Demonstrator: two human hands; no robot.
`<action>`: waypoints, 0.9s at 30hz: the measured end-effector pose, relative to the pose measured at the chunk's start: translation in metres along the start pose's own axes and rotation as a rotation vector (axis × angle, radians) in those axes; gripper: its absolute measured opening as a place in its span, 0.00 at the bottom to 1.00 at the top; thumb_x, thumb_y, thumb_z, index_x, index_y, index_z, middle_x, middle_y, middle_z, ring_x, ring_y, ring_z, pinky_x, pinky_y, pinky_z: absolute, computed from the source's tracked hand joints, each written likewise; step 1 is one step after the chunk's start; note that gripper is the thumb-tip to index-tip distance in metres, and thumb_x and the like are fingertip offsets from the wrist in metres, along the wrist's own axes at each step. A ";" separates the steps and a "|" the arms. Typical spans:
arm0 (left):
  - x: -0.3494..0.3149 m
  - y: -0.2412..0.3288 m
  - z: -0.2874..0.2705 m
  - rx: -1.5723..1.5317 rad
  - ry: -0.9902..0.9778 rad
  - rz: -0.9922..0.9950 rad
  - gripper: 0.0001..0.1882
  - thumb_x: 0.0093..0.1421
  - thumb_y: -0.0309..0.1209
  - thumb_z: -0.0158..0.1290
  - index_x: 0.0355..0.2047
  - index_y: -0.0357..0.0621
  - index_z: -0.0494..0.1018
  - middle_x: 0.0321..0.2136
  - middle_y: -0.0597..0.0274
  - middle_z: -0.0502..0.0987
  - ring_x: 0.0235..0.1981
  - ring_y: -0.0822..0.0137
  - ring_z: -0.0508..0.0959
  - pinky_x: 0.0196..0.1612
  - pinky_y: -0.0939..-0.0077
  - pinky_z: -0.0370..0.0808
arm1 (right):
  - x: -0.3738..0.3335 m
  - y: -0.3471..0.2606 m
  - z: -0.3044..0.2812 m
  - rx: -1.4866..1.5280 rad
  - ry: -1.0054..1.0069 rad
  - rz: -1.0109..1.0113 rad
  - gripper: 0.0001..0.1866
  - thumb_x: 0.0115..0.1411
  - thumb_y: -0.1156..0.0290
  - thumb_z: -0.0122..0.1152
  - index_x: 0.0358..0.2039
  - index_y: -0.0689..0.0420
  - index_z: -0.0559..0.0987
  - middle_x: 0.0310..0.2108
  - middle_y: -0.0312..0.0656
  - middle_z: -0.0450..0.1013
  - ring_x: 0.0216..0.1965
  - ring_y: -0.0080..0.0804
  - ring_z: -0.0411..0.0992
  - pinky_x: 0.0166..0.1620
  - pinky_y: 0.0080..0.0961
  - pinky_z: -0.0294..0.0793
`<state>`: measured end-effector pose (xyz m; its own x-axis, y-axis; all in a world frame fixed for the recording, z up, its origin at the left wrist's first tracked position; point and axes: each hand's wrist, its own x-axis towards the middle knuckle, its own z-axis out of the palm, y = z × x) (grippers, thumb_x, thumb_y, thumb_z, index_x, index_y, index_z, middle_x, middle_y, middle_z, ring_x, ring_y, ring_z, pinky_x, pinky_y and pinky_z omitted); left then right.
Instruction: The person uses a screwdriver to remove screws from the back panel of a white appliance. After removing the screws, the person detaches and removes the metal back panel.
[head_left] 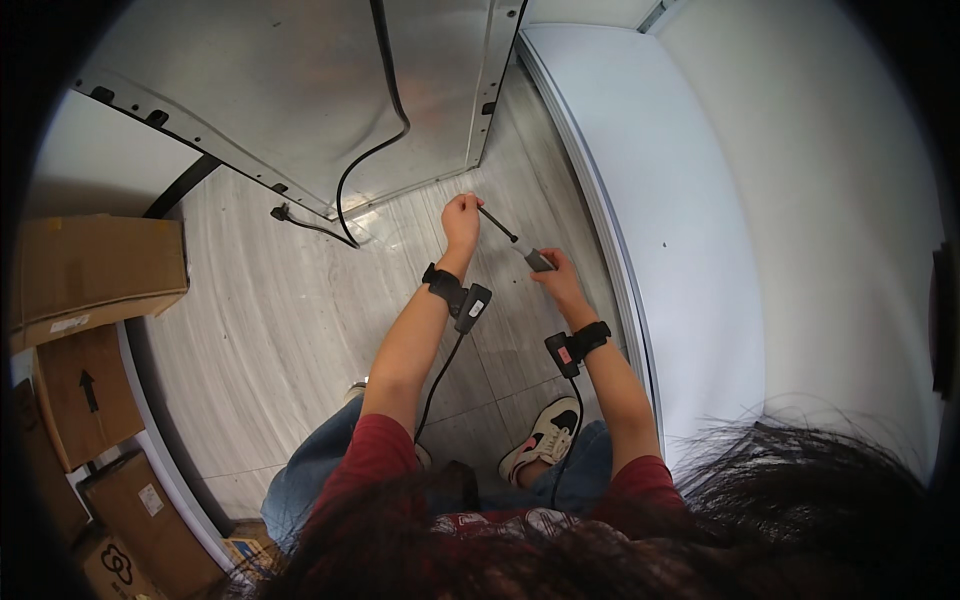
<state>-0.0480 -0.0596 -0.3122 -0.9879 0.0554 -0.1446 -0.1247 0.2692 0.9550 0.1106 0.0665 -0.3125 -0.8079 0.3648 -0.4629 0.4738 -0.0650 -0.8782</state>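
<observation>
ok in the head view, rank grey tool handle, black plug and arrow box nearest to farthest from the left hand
1. Grey tool handle: right of the left hand, in the right hand
2. Black plug: to the left
3. Arrow box: far left, lower

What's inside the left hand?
A thin dark rod runs into the left hand. You can see the part sticking out, but the hand covers the end it holds.
</observation>
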 end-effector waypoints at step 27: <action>-0.018 -0.045 -0.093 -0.278 -0.013 -0.285 0.08 0.54 0.29 0.39 0.24 0.41 0.67 0.12 0.66 0.64 0.12 0.74 0.63 0.15 0.82 0.59 | 0.005 -0.021 0.086 -0.040 -0.425 0.040 0.20 0.46 0.74 0.58 0.40 0.57 0.64 0.33 0.38 0.69 0.33 0.24 0.66 0.36 0.23 0.62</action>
<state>-0.0329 -0.1623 -0.3287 -0.9090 0.0285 -0.4158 -0.4158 0.0048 0.9094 0.0663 -0.0101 -0.3073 -0.8573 -0.0531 -0.5121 0.5140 -0.0324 -0.8572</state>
